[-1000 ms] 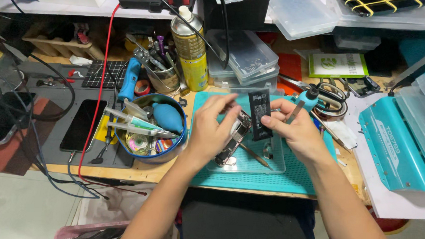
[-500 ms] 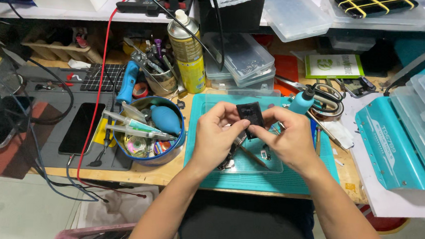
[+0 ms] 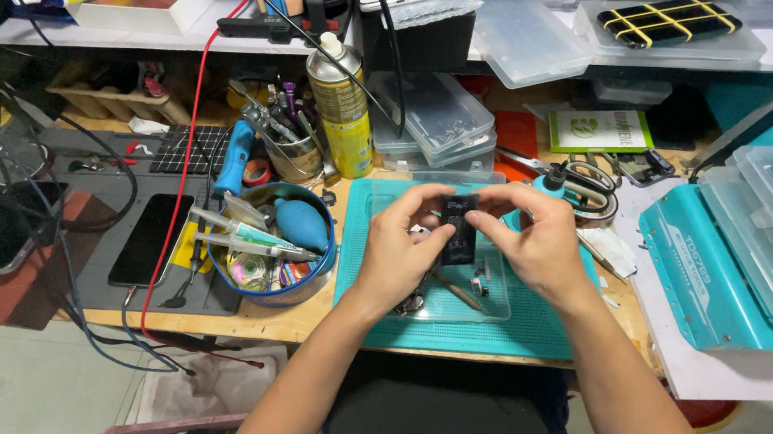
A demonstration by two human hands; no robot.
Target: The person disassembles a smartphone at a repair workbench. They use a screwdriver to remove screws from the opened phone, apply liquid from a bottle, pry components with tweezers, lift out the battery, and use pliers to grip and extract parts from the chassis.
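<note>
Centre of frame: the small black part (image 3: 459, 229) looks matt, with a dull plastic face. The tray (image 3: 497, 306) beneath is clear, glossy plastic on a matt, finely textured teal mat (image 3: 540, 338). Upper centre: the spray can (image 3: 344, 107) is glossy painted metal. Lower left: the bench edge (image 3: 246, 325) is bare wood.

A second ago the black part (image 3: 458, 226) lay near flat between the hands over the clear tray (image 3: 497, 306). The left hand (image 3: 401, 245) and right hand (image 3: 537, 240) then lifted it, drew closer and turned it upright, fingertips pinching its edges.
</note>
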